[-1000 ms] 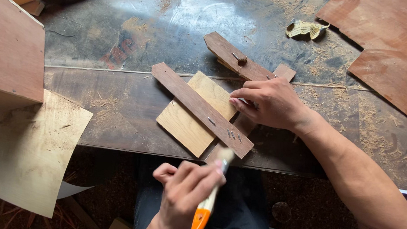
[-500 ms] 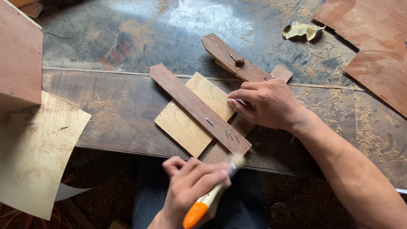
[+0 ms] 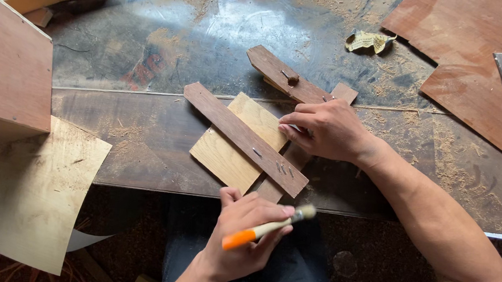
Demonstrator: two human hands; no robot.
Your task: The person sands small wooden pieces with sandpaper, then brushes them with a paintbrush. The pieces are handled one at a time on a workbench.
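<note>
The left hand (image 3: 246,232) had its fingers (image 3: 270,213) closed around a small brush (image 3: 269,228) with an orange handle, just below the brown strip (image 3: 245,139). The right hand (image 3: 326,130), fingers bent, pressed the pale board (image 3: 233,151) under that strip on the bench (image 3: 120,123).
</note>
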